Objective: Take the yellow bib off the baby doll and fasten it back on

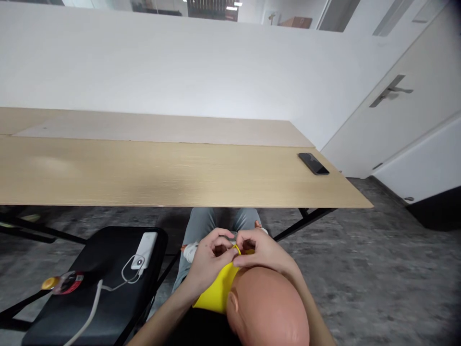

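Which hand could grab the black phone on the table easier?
Probably the right hand: the flat black phone lies on that side. The left hand is farther; both pinch yellow cloth.

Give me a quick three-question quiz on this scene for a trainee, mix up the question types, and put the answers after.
1. True or false: the black phone lies on the wooden table, near its right end.
2. Fill in: the white power bank, with its cable, lies on the black ____ at the person's left.
3. Multiple choice: what do the left hand and right hand both grip, just beyond the bald mannequin head?
A) the power bank
B) the yellow material
C) the phone

Key:
1. True.
2. Chair.
3. B.
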A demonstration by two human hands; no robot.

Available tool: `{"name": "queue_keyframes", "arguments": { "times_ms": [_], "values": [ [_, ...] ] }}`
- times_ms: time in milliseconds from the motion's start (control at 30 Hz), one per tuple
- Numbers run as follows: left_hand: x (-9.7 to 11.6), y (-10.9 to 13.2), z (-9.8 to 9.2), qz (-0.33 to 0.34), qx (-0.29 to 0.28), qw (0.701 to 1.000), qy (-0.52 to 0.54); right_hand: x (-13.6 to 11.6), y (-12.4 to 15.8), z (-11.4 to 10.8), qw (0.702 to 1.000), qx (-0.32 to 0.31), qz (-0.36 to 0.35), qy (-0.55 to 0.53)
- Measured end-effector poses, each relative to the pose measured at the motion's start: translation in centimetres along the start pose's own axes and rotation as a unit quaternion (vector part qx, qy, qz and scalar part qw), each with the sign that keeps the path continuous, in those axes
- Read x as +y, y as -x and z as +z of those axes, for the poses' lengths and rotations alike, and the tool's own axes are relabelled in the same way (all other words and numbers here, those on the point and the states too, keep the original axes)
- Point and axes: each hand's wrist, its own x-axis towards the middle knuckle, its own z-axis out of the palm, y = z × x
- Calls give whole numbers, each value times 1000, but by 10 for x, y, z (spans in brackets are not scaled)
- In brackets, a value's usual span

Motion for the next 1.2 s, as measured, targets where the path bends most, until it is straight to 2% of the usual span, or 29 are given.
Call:
{"name": "queue_keyframes", "arguments": {
  "times_ms": [167, 267, 433, 633, 833, 1067, 1200],
  "values": [
    [-6, 0, -4, -20, 2, 999, 48, 2, -1, 3, 1000, -11, -21, -14],
    [-6, 1, -6, -9, 11, 999, 34, 8, -1, 5, 999, 11, -34, -35],
    [-2, 0, -10, 27, -66, 990, -125, 20, -2, 7, 998, 24, -40, -43],
    [-1, -2, -15, 30, -126, 976, -172, 18, 0, 6, 998, 36, -40, -19],
    [1, 2, -19, 26, -148, 978, -146, 9, 5, 7, 996, 77, -26, -44],
    [5, 2, -20, -52, -146, 986, -57, 11, 2, 10, 993, 111, -3, -45],
    [5, 2, -20, -73, -139, 988, -10, 14, 1, 10, 991, 127, -1, -29]
  ]
}}
